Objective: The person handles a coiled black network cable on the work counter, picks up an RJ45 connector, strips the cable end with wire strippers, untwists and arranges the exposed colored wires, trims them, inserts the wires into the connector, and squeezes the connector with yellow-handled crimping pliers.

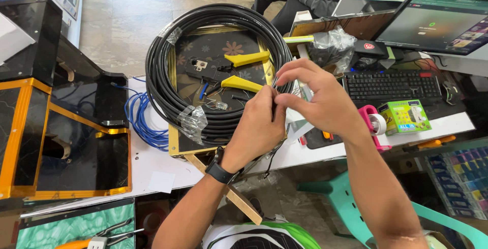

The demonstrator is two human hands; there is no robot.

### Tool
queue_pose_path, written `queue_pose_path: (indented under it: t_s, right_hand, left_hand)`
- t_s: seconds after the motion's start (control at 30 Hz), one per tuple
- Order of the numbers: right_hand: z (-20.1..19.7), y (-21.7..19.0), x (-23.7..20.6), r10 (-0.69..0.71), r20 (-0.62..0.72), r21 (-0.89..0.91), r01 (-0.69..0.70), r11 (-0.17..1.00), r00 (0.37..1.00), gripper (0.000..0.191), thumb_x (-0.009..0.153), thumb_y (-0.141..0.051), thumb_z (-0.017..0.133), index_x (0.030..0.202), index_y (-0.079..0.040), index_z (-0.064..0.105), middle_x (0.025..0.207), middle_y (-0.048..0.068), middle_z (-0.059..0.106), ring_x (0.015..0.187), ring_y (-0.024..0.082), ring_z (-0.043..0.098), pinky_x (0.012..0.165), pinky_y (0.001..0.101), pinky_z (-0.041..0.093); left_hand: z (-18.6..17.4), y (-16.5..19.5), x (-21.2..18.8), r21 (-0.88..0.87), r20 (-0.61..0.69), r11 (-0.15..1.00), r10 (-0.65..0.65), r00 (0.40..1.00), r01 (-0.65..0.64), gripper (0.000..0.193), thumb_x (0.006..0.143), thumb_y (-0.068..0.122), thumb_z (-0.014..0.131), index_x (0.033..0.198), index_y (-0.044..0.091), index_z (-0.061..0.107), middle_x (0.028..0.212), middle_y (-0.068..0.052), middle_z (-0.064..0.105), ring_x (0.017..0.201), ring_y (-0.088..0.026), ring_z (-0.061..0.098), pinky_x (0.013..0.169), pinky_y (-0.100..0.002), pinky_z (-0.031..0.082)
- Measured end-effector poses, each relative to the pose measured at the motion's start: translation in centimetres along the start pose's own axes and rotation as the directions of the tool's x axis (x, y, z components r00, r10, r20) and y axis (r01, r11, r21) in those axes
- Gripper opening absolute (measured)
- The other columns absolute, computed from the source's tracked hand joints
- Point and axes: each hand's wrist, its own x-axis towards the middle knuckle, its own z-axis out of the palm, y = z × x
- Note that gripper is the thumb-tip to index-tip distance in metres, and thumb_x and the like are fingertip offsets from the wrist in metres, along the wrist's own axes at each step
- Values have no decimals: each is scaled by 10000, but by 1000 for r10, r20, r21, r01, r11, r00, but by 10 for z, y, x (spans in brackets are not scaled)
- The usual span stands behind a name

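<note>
Both my hands, left hand (256,127) and right hand (317,99), are pinching a thin black cable end (275,107); light, floppy, fragile, so I'd grip just behind its tip.

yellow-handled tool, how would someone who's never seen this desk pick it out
Find the big coil of black cable on the dark floral board. Inside its ring, just beyond the left hand, lies the yellow-handled tool. Its two bright yellow handles, spread apart, stand out from the dark bits around it.
</note>
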Motion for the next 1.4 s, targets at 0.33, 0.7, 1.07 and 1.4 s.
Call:
queue_pose_path:
  t_s: [0.33,0.7,1.07,1.4]
  right_hand:
    - [30,17,-9,343,-202,362,-256,897,917,71,1003,-31,555,954,10,584,998,40,638,861,94,566,792,259,492]
    - [42,11,-25,433,-168,751,-170,638,886,112,941,15,776,1037,68,756,1039,49,680,888,92,601,773,244,471]
    - [37,-19,-24,-170,-452,-306,27,952,876,87,955,-21,785,965,1,701,929,90,661,738,160,609,604,283,469]
    - [29,20,-22,579,203,928,-344,144,790,229,1026,-190,645,936,20,650,763,34,621,591,63,536,487,206,406]
  left_hand:
    - [1,4,-4,-14,-109,994,104,989,-106,112,978,55,622,987,-36,557,898,-198,665,806,-332,666,709,-397,517]
    - [-2,6,-9,-91,-118,994,50,992,-61,118,997,84,618,977,-18,562,809,-139,635,716,-208,607,642,-351,488]
    - [-11,8,-9,-488,99,857,-133,986,165,160,1045,153,624,1033,-6,637,864,6,663,745,-29,542,635,-226,456]
    - [9,13,-20,-363,-172,931,-106,979,37,138,962,113,688,916,6,613,752,-15,643,664,-35,539,584,-242,460]
